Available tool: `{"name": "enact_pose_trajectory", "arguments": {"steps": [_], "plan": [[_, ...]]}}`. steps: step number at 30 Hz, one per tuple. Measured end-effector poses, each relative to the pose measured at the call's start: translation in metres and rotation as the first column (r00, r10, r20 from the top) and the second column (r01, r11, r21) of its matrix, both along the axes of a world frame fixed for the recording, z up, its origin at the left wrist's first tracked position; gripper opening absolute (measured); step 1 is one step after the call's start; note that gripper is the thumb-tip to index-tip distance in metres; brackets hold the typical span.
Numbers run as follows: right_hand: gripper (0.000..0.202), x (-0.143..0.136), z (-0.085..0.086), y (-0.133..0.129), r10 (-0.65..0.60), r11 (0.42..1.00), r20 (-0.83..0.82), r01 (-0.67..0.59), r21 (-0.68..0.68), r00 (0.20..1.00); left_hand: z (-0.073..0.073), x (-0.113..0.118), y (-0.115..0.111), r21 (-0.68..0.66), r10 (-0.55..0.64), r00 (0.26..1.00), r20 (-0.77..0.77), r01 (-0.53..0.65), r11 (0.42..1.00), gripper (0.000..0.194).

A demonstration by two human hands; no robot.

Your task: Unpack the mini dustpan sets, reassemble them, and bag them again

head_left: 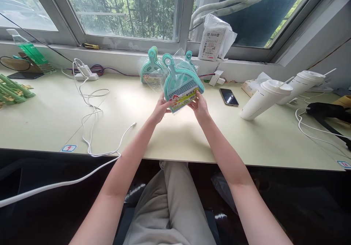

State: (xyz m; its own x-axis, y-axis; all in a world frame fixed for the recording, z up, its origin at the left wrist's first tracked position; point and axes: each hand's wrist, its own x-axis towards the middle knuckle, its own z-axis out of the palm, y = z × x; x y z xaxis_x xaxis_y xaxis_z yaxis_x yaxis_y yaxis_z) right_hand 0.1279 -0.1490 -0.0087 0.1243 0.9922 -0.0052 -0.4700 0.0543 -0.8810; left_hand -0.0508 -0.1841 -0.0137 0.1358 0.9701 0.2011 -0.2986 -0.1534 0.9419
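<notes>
Between my two hands is a small teal dustpan and brush set (pixel 181 82), wrapped in clear plastic with a yellow printed label along its lower edge. My left hand (pixel 161 109) grips its lower left corner, and my right hand (pixel 199 105) grips the lower right. The set is tilted, its looped handle pointing up and to the left. Behind it, against the wall, stand more teal sets of the same kind: one (pixel 152 67) to the left and another (pixel 189 56) partly hidden by the one I hold.
White cables (pixel 91 119) trail over the table (pixel 175 142) on the left. A phone (pixel 229 97) and two lidded white cups (pixel 263 98) stand right. A green bottle (pixel 31 51) leans far left, near green stalk-like bundles (pixel 13 89). A wrapped box (pixel 212 40) sits on the sill.
</notes>
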Motion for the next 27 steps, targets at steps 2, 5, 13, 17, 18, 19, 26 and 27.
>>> {"name": "enact_pose_trajectory", "arguments": {"steps": [2,5,13,17,18,19,26,27], "plan": [[0.033,0.0002,0.0,-0.001,-0.038,0.999,-0.007,0.038,-0.022,0.999,-0.0008,0.0007,-0.0006,-0.005,-0.012,0.999,-0.036,0.011,1.0,0.069],[0.037,0.001,0.0012,-0.0042,-0.069,0.997,0.0,0.069,-0.042,0.998,0.001,0.0005,-0.003,0.005,-0.036,0.993,-0.11,0.036,0.999,0.072],[0.04,0.002,0.0043,-0.0072,-0.11,0.984,-0.01,0.108,-0.142,0.994,0.005,0.0004,-0.0061,-0.011,-0.058,0.982,-0.179,0.057,0.998,0.07],[0.042,0.0,0.005,-0.0053,-0.025,0.998,-0.024,0.024,-0.051,0.999,0.002,-0.0008,-0.0035,-0.009,-0.005,0.994,-0.105,0.004,1.0,0.064],[0.042,-0.0004,0.0046,-0.0045,0.009,1.0,-0.02,-0.009,-0.022,1.0,0.0017,-0.0015,-0.003,-0.007,0.01,0.996,-0.087,-0.011,1.0,0.063],[0.041,-0.0005,0.0039,-0.0035,0.036,0.999,-0.014,-0.036,-0.002,0.999,0.0018,-0.0024,-0.0026,-0.006,0.02,0.997,-0.074,-0.02,1.0,0.062],[0.035,-0.0018,0.0032,-0.0068,0.176,0.972,-0.001,-0.173,0.158,0.984,0.0062,-0.0054,-0.0036,-0.001,0.018,1.0,-0.008,-0.018,1.0,0.061],[0.036,-0.0031,0.0041,-0.009,0.222,0.953,0.014,-0.22,0.208,0.975,0.0067,-0.0059,-0.0034,0.006,0.035,0.999,0.013,-0.035,0.999,0.062]]}}
